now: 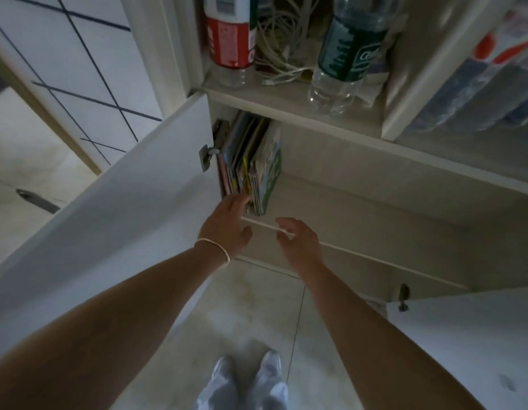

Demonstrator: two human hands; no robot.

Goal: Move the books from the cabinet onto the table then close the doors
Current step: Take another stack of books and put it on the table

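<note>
Head | L grip (227, 223) fingertips touching books (252, 167), unclenched | R grip (298, 241) released

The books (251, 161) stand upright in the lower compartment of the cabinet (375, 184), pressed to its left wall beside the hinge (211, 149). To their left swings the open left door (123, 208); far to their right, the right door (464, 335). On the shelf above them stand two bottles (230, 39) with cables (280, 45) between.
</note>
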